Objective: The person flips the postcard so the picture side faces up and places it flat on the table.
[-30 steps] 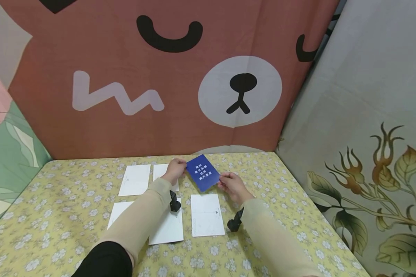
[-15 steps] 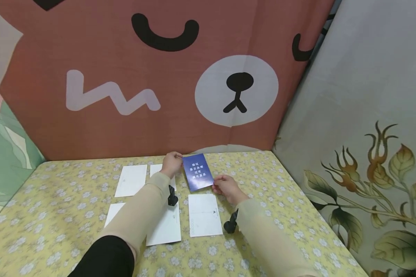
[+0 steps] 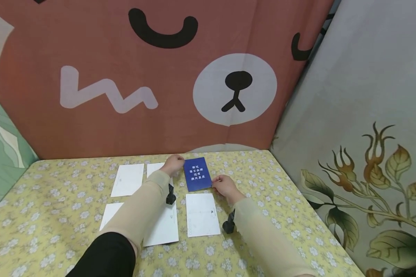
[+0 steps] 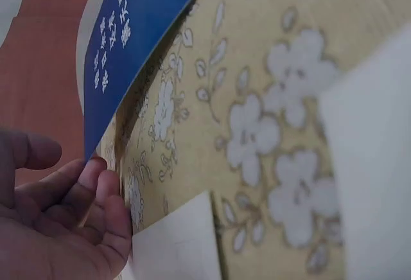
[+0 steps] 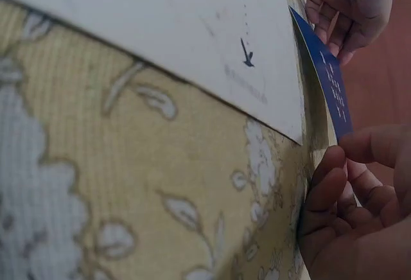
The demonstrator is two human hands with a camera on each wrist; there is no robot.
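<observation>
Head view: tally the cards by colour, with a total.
Blue cards: 1, the far right card
White cards: 5, namely far left card, far middle card, near left card, near middle card, near right card
Total: 6

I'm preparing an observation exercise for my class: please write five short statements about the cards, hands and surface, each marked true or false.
1. The blue card bears white lettering. True.
2. The blue card's near right corner is free. False: the right hand pinches it.
3. The left hand is at the blue card's far left corner. True.
4. The surface below is plain black. False: the tabletop is yellow with white flowers.
5. A white card lies nearer the person than the blue card. True.
</observation>
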